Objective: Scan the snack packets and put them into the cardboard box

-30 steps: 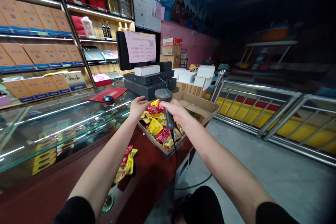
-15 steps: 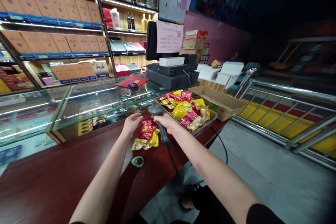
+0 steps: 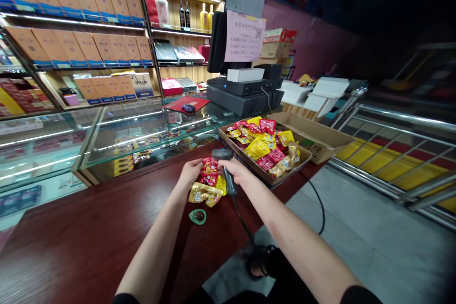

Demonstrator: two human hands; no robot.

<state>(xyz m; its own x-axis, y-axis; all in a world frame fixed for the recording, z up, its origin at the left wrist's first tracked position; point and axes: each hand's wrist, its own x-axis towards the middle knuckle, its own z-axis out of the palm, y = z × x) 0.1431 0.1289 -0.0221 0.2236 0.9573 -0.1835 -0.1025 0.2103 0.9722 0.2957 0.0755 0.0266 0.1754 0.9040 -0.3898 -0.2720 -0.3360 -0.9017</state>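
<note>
My left hand (image 3: 191, 174) pinches the left edge of a red snack packet (image 3: 209, 166) just above the counter. In my right hand (image 3: 233, 170) is a dark grey barcode scanner (image 3: 230, 184), its head beside the packet and its cord hanging down. Beneath the hands lie another red packet (image 3: 208, 180), a yellow packet (image 3: 221, 184) and a gold packet (image 3: 205, 194). Nearer to me is a small green drop-shaped item with a brown middle (image 3: 198, 216).
To the right, a cardboard box (image 3: 273, 180) holds several red, yellow and gold packets. The glass display counter (image 3: 142, 123) stretches left, with a mouse (image 3: 188, 108) on a red mat. Behind are a monitor (image 3: 217, 42) and a dark cash drawer (image 3: 242, 97). A metal railing (image 3: 402, 121) stands far right.
My left hand has closed on the red packet, which is now raised and turned toward the scanner. The view has shifted, so the scene sits further right. The scanner stays in my right hand.
</note>
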